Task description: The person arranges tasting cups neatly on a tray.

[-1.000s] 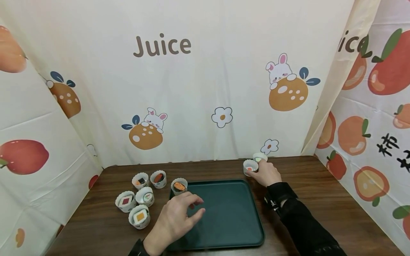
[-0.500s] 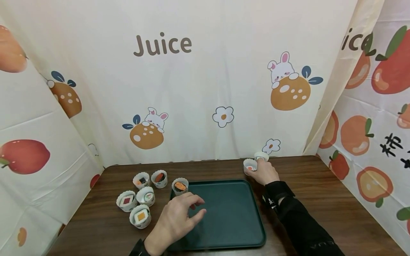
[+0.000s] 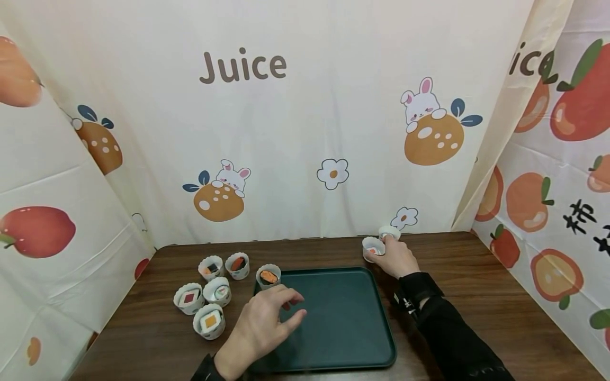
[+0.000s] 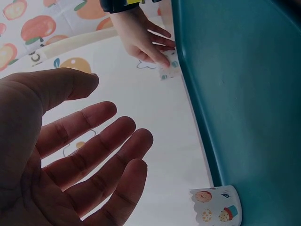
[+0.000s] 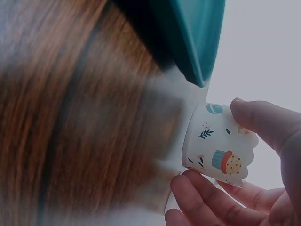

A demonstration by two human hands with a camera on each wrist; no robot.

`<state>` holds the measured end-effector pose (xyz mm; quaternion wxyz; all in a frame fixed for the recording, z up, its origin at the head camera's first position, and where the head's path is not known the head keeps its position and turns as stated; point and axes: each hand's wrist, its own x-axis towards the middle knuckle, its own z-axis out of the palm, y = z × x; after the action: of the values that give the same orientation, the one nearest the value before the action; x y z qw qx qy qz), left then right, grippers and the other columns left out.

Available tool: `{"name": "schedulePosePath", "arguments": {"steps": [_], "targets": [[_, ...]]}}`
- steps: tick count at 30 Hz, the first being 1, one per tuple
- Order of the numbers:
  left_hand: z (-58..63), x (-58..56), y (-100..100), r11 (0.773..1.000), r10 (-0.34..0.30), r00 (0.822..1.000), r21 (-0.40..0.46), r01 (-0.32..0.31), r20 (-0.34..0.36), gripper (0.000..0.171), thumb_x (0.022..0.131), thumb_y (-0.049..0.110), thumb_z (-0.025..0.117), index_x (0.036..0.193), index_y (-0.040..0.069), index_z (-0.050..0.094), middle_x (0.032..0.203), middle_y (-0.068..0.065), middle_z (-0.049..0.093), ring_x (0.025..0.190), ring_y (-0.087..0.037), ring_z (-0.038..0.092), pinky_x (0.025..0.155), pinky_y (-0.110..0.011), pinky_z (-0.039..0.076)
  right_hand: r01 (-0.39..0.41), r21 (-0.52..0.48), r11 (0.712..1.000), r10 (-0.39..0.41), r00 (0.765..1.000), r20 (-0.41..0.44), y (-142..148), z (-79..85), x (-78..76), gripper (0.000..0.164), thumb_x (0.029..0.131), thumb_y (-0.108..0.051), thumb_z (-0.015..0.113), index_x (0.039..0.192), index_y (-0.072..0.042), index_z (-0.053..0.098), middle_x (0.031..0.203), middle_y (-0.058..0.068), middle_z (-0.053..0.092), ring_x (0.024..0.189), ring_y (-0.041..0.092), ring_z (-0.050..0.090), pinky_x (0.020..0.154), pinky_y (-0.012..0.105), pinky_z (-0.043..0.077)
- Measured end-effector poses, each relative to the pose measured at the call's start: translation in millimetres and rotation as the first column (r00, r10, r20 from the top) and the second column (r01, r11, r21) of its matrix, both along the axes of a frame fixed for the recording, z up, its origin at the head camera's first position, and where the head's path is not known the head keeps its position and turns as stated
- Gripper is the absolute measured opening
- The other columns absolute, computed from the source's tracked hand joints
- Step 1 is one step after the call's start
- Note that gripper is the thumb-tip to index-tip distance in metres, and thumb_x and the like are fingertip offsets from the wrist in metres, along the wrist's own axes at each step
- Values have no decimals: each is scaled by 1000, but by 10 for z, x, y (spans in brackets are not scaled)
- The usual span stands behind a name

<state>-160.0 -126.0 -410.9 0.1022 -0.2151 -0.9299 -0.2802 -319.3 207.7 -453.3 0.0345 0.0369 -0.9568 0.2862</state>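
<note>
Eight paper baking cups with scalloped rims share the scene, and the right hand (image 3: 396, 258) is at one of them, the patterned cup (image 5: 216, 141) on the far side of the table beyond the tray's right corner. Its thumb and fingers pinch that cup by opposite sides of the wall. The cup should be light, its wall fairly stiff yet easy to dent, so a gentle hold low on the sides looks best; a hard squeeze might buckle the rim or tip out the sushi-like piece inside. Another cup (image 3: 389, 230) stands just behind it.

The left hand (image 3: 264, 320) hovers over the tray's left part, fingers spread and softly bent, holding nothing. Near it, a cup (image 3: 263, 286) stands at the tray's far left corner, and five cups (image 3: 219, 304) cluster farther left.

The dark green tray (image 3: 343, 323) is smooth and low-rimmed, on a wood-grain table (image 3: 324, 255). Fruit-printed curtains (image 3: 286, 121) enclose the back and sides.
</note>
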Motion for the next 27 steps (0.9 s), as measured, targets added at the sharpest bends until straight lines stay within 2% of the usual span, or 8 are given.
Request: {"name": "schedulePosePath", "arguments": {"steps": [7, 15, 22, 27], "targets": [[-4, -7, -4, 1000, 4, 1000, -4, -4, 2, 14, 95, 28, 83, 108, 25, 77, 97, 6, 72, 86, -14, 69, 64, -22, 50, -31, -36, 999, 30, 999, -26, 14, 76, 147, 50, 99, -40, 76, 119, 3, 61, 98, 19, 70, 75, 25, 61, 63, 33, 43], [4, -14, -19, 1000, 15, 1000, -14, -16, -15, 24, 95, 28, 83, 117, 23, 76, 98, 10, 73, 86, -9, 68, 65, -23, 50, -77, -82, 994, 71, 995, -74, -8, 156, 367, 51, 99, -39, 77, 125, 2, 60, 87, 10, 66, 71, 18, 55, 64, 31, 41], [38, -19, -43, 1000, 13, 1000, 6, -13, 6, 30, 95, 27, 83, 123, 20, 74, 96, 9, 74, 86, -12, 70, 65, -23, 51, -111, -120, 986, 96, 987, -125, -96, 248, 596, 50, 99, -41, 78, 127, -2, 61, 88, 5, 66, 74, 15, 56, 65, 28, 43], [43, -27, -41, 1000, 13, 1000, -2, -13, 21, 35, 95, 27, 82, 128, 18, 73, 98, 4, 75, 87, -13, 70, 66, -23, 51, -145, -138, 980, 122, 979, -160, -176, 330, 760, 50, 98, -42, 79, 126, -4, 63, 96, 5, 72, 80, 12, 61, 68, 25, 49]]}}
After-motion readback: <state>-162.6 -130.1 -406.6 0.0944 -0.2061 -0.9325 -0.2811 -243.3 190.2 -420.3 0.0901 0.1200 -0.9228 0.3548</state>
